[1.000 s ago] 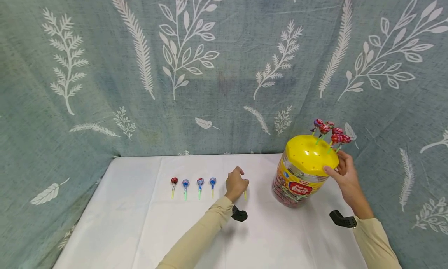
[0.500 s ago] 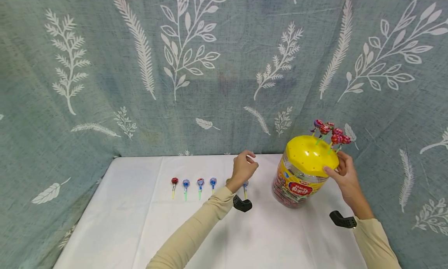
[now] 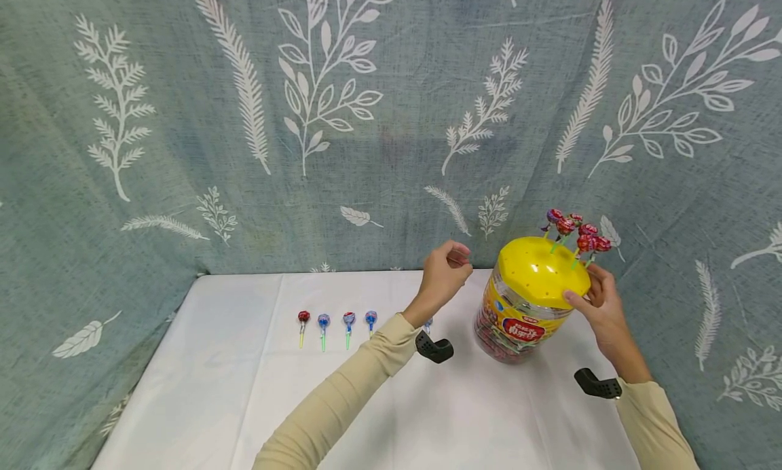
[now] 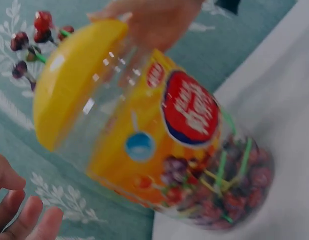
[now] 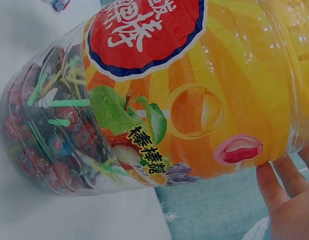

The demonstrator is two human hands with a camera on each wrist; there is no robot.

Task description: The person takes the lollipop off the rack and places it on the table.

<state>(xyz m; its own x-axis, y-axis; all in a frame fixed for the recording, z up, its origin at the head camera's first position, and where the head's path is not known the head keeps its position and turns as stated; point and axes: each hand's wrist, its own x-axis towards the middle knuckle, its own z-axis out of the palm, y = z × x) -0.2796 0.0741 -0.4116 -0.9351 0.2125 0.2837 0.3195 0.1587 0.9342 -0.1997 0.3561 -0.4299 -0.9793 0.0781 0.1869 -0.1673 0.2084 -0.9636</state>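
Observation:
A clear plastic lollipop jar (image 3: 522, 327) with a yellow lid (image 3: 537, 269) stands on the right of the table, leaning slightly. Several red lollipops (image 3: 586, 242) stick up from the lid's right back edge. My right hand (image 3: 606, 310) grips the lid's right rim, with the thumb on top and the other fingers at the side. To the left of the jar my left hand (image 3: 444, 278) hovers in the air, its fingers loosely curled. In the left wrist view its fingers (image 4: 29, 215) show nothing between them. More wrapped lollipops (image 5: 49, 150) fill the bottom of the jar.
Several lollipops (image 3: 349, 320) lie in a row on the white-clothed table (image 3: 244, 402). Another lollipop (image 3: 428, 322) is partly hidden behind the left wrist. A leaf-patterned grey-green curtain (image 3: 391, 144) hangs along the table's back edge.
My left hand has risen from the lollipop row and moved to the right and back, closer to the jar. My right hand keeps its grip on the lid.

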